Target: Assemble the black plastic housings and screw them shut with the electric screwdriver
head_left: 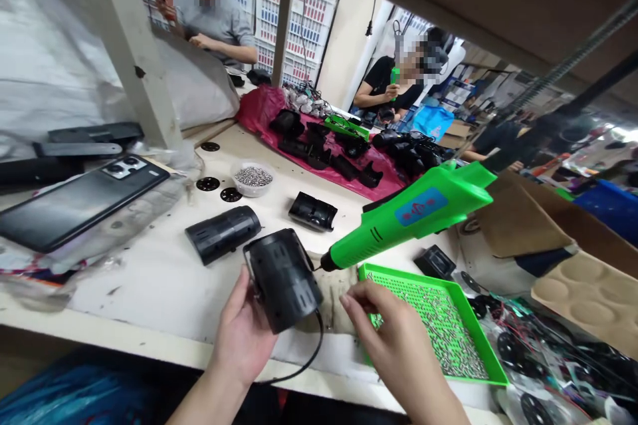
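Observation:
My left hand [246,332] is closed around a black cylindrical plastic housing [286,279], held tilted above the table. A black cable [318,345] runs from its lower end and curves back toward the table's front edge. Just right of the housing is a green electric screwdriver [409,215], its bit pointing left at the housing's side; whether they touch I cannot tell. My right hand [391,335] is at the left edge of a green tray [481,318] of small screws. Its thumb and fingertips are drawn together, and anything between them is too small to make out.
Two black half shells [223,232] [312,211] lie behind the housing, near a bowl of small metal parts [252,177] and black discs [208,183]. A phone [82,202] lies left. Wires and a cardboard box [513,219] crowd the right. Two people work across the table.

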